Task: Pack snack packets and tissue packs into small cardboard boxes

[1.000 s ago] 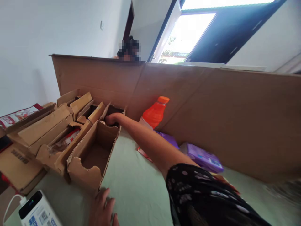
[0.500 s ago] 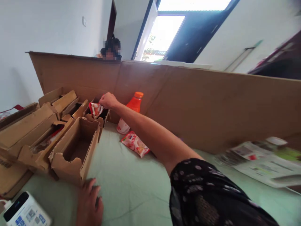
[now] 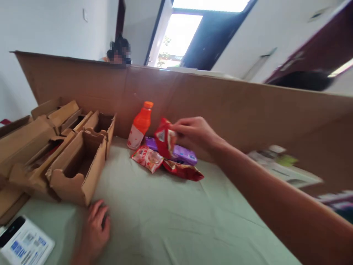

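My right hand (image 3: 196, 131) pinches a small red snack packet (image 3: 164, 140) by its edge, holding it up over the table. Below it lie a purple package (image 3: 185, 155), another red snack packet (image 3: 183, 170) and a pink-and-red snack packet (image 3: 147, 158). To their left an orange-capped bottle (image 3: 140, 125) stands against the cardboard wall. My left hand (image 3: 97, 225) rests on the green cloth, fingers loosely bent and thumb apart, with nothing in it. It is just in front of an open, vacant cardboard box (image 3: 67, 181).
Several cardboard boxes (image 3: 30, 143) crowd the left side. A white device with printed codes (image 3: 29, 243) lies at the front left. A tall cardboard panel (image 3: 220, 106) runs along the back, with a person (image 3: 118, 51) behind it. Blurred packages (image 3: 286, 169) sit at the right.
My right hand has moved right from the back cardboard box, carrying the red snack packet out over the other packages. The view has shifted; my left hand stays by the front box.
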`<state>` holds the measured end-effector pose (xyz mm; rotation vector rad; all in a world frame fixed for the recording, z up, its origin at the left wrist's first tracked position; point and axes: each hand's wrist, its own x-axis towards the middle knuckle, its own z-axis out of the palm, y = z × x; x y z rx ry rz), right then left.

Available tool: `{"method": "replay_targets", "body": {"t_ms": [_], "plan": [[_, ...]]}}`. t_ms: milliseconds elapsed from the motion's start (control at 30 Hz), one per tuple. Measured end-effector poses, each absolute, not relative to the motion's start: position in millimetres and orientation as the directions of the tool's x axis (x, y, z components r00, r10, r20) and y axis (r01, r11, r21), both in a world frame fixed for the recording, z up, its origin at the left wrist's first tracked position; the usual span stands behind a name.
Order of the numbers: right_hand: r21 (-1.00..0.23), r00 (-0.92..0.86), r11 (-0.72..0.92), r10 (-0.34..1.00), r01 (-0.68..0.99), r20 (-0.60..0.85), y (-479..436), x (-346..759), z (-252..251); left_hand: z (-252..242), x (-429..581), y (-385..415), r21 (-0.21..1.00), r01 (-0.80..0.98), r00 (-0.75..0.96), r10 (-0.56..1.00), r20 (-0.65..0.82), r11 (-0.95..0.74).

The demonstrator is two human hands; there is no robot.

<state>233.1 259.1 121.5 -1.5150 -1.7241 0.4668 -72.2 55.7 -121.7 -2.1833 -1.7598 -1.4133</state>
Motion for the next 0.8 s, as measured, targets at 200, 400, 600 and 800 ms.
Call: {"method": "replay_targets", "body": {"t_ms": [200, 400, 600, 800], "plan": [[-0.482, 0.021, 0.172, 0.929, 0.859, 0.370, 234.7, 269.2, 72.3, -52.6, -74.8, 20.1, 0.512, 0.775, -0.118, 0.711, 0.693, -0.370], [-0.532, -0.233, 0.374, 0.920, 0.760, 0.314, 211.9, 252.3, 39.8, 76.0, -142.1, 53.7, 0.343, 0.927, -0.195, 0.586, 0.786, -0.152], [-0.634, -0.278, 0.329, 0.943, 0.700, 0.183, 179.3, 242.5, 3.1, 118.5, -214.9, 147.2, 0.238, 0.945, -0.253, 0.963, 0.090, 0.226], [-0.657, -0.285, 0.310, 0.947, 0.687, 0.149, 154.5, 251.0, -14.1, 85.0, -230.1, 182.9, 0.158, 0.965, -0.177, 0.965, -0.192, 0.208]]}}
